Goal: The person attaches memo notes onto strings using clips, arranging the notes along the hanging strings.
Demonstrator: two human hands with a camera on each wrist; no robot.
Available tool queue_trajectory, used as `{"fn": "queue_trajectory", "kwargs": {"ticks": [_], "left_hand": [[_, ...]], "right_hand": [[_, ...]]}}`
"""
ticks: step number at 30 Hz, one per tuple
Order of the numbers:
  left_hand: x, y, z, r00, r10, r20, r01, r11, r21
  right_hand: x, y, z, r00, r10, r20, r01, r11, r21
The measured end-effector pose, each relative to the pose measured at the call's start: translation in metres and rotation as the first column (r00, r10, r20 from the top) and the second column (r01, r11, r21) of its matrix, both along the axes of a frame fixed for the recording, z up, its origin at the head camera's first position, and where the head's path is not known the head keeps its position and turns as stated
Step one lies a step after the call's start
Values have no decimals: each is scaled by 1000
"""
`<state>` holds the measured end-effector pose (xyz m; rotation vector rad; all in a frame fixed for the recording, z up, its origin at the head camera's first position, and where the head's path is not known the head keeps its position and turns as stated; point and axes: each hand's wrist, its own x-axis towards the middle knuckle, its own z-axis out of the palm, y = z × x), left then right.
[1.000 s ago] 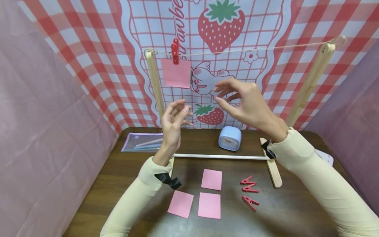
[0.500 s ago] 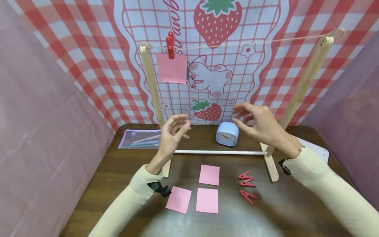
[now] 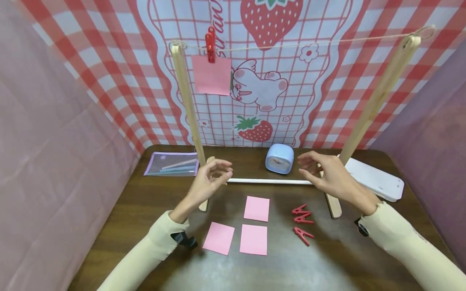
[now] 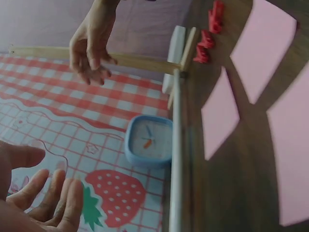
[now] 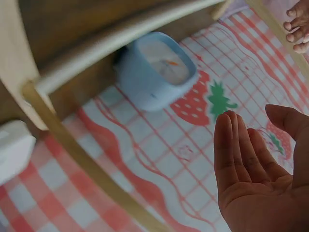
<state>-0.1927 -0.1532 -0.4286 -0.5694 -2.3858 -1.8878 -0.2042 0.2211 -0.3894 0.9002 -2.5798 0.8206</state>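
Observation:
Both hands are in the air above the table, holding nothing. My left hand (image 3: 205, 182), fingers loosely bent, is by the left foot of the wooden stand. Beside the right post hovers my right hand (image 3: 329, 176), its thumb apart from the fingers. From the string hangs a pink paper square (image 3: 212, 76) under a red clothespin (image 3: 210, 45). On the table lie three more pink squares: a back one (image 3: 257, 209), a front left one (image 3: 219, 238) and a front right one (image 3: 253, 239). Several red clothespins (image 3: 302, 219) lie to their right.
The wooden stand has a left post (image 3: 187, 97), a right post (image 3: 380, 97) and a white crossbar (image 3: 269, 181). A blue clock (image 3: 279, 159) stands behind the bar. A mesh pencil pouch (image 3: 172, 164) lies back left, a white case (image 3: 375, 180) back right.
Both hands have come down from near the string toward the table, moving apart. The clipped paper still hangs, and the papers and clothespins on the table lie as before.

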Motion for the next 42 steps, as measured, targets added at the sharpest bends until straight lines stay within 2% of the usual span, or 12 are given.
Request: {"fn": "queue_trajectory", "kwargs": {"ticks": [11, 16, 24, 30, 37, 42], "left_hand": [[15, -20, -30, 997, -73, 37, 79, 980, -184], [26, -24, -41, 992, -96, 80, 113, 962, -248], [38, -30, -58, 973, -178, 149, 218, 920, -326], [43, -36, -62, 963, -196, 183, 252, 894, -369], [49, -40, -64, 950, -246, 194, 308, 847, -433], [51, -43, -65, 948, -257, 189, 315, 839, -443]], "right_hand": [[8, 18, -46, 993, 33, 112, -36, 999, 32], [15, 22, -65, 988, 62, 143, -65, 998, 15], [22, 24, -91, 976, 96, 195, -95, 995, -10], [25, 25, -102, 967, 82, 242, -86, 996, 7], [27, 25, -111, 981, 95, 169, -103, 994, 38], [26, 24, -113, 983, 91, 159, -98, 994, 37]]}}
